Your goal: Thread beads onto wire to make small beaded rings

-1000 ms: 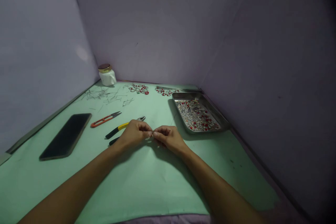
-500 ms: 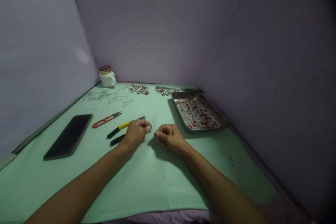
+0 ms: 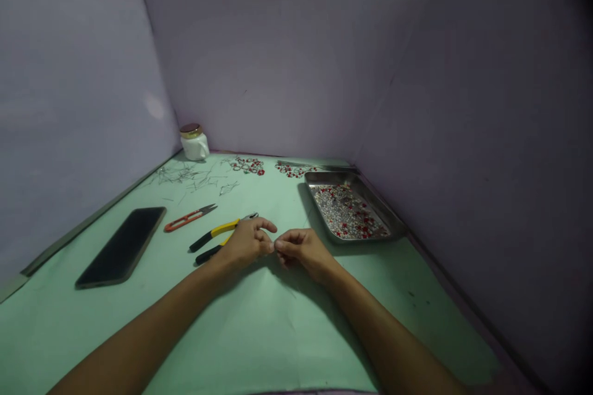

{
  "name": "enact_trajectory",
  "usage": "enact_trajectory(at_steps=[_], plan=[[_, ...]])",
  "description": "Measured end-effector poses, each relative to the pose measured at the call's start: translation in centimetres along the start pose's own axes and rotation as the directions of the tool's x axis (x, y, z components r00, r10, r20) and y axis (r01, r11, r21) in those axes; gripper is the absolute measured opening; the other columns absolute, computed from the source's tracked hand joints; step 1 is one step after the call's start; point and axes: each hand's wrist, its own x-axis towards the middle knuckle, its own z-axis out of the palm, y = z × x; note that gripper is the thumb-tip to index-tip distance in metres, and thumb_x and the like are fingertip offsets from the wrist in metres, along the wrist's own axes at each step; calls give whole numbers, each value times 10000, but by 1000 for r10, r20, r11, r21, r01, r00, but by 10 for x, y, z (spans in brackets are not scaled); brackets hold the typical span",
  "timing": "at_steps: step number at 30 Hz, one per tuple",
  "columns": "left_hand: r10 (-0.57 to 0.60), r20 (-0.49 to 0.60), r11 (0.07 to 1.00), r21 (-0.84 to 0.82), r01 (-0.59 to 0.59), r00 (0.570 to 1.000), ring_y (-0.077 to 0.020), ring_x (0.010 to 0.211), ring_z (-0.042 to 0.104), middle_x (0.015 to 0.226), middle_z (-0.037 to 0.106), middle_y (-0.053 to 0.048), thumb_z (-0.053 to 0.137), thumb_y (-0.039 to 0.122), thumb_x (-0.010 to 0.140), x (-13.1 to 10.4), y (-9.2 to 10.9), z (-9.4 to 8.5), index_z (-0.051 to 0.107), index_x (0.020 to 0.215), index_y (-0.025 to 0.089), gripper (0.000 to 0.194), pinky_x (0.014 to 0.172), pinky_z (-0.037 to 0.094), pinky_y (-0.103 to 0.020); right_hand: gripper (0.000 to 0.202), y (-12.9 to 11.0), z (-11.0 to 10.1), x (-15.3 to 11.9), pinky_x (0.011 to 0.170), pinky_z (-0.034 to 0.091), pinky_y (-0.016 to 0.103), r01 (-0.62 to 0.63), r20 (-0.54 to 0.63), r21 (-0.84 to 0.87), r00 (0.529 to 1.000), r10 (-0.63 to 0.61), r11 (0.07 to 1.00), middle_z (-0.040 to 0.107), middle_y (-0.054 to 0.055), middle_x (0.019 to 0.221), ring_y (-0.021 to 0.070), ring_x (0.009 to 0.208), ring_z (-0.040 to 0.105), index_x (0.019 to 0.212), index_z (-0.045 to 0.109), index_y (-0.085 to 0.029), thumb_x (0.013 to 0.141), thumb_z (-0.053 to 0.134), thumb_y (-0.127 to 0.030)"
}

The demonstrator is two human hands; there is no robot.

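Observation:
Over the middle of the green tabletop, my left hand (image 3: 249,242) and my right hand (image 3: 306,251) meet at the fingertips. A thin wire, seen between them a moment ago, is mostly hidden by the fingers now. My right thumb and forefinger are pinched together. On my left hand the thumb presses near a bent finger, while the forefinger stretches out above. Yellow-and-black pliers (image 3: 217,229) lie just left of my left hand, partly behind it. Orange thread snips (image 3: 188,218) rest farther left. A metal tray (image 3: 401,229) of red and pale beads stands to the right of my right hand.
A dark phone (image 3: 123,248) lies at the left. Loose wire pieces (image 3: 180,174) are scattered near the back, with red-beaded wire pieces (image 3: 249,166) beside them. A white lidded jar (image 3: 195,145) stands in the back left corner. Walls (image 3: 278,62) enclose the table.
My hands have come together until the fingertips meet. The left forefinger has lifted and straightened away from the thumb. The whole view has shifted slightly.

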Motion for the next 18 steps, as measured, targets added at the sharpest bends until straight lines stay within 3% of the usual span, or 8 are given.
enact_trajectory(at_steps=[3, 5, 7, 9, 11, 13, 18], plan=[[26, -39, 997, 72, -23, 999, -136, 531, 529, 590, 599, -12, 571, 155, 592, 0, 1, -3, 557, 890, 108, 302, 519, 380, -254, 220, -3, -1, 0, 436, 382, 213, -5, -40, 26, 999, 6, 1000, 547, -19, 482, 72, 419, 476, 612, 603, -137, 601, 724, -320], [108, -147, 963, 261, -66, 983, -171, 635, 569, 700, 627, -44, 557, 220, 651, -2, 3, -14, 583, 890, 137, 254, 578, 404, -280, 245, -7, -2, 2, 432, 390, 215, 21, -142, 51, 990, -14, 998, 555, -20, 490, 77, 423, 486, 604, 586, -144, 581, 729, -340], [218, -232, 820, 570, -49, 948, -209, 756, 575, 796, 634, -58, 536, 273, 695, -4, 3, -31, 605, 840, 177, 187, 658, 405, -315, 272, -10, -3, 4, 434, 414, 225, 67, -273, 85, 961, -41, 994, 581, -11, 519, 88, 437, 505, 608, 578, -147, 555, 736, -361], [230, -205, 617, 787, 20, 951, -243, 853, 561, 911, 621, -67, 539, 273, 687, -4, -2, -48, 613, 836, 204, 180, 708, 396, -340, 293, -11, -4, 6, 437, 434, 232, 107, -386, 128, 921, -49, 986, 596, -6, 532, 99, 449, 524, 607, 574, -146, 523, 747, -367], [166, -128, 487, 873, 32, 978, -259, 880, 553, 954, 603, -85, 565, 243, 640, -3, -10, -60, 602, 899, 203, 265, 704, 396, -336, 299, -11, -5, 7, 437, 438, 229, 147, -464, 167, 884, -54, 975, 596, -11, 520, 102, 447, 535, 606, 573, -144, 502, 752, -360], [116, -87, 420, 907, 30, 990, -257, 867, 556, 947, 598, -86, 548, 199, 632, -2, -17, -63, 582, 938, 212, 308, 680, 397, -328, 287, -9, -5, 8, 440, 438, 225, 180, -502, 183, 862, -65, 967, 594, -15, 510, 99, 439, 536, 611, 576, -142, 509, 745, -350], [104, -143, 342, 935, 99, 984, -267, 812, 556, 882, 583, -121, 482, 103, 623, -1, -19, -47, 570, 874, 175, 276, 602, 394, -319, 254, -9, -5, 8, 450, 447, 217, 234, -551, 153, 827, -114, 960, 610, -6, 532, 98, 469, 546, 633, 591, -138, 550, 731, -333]])
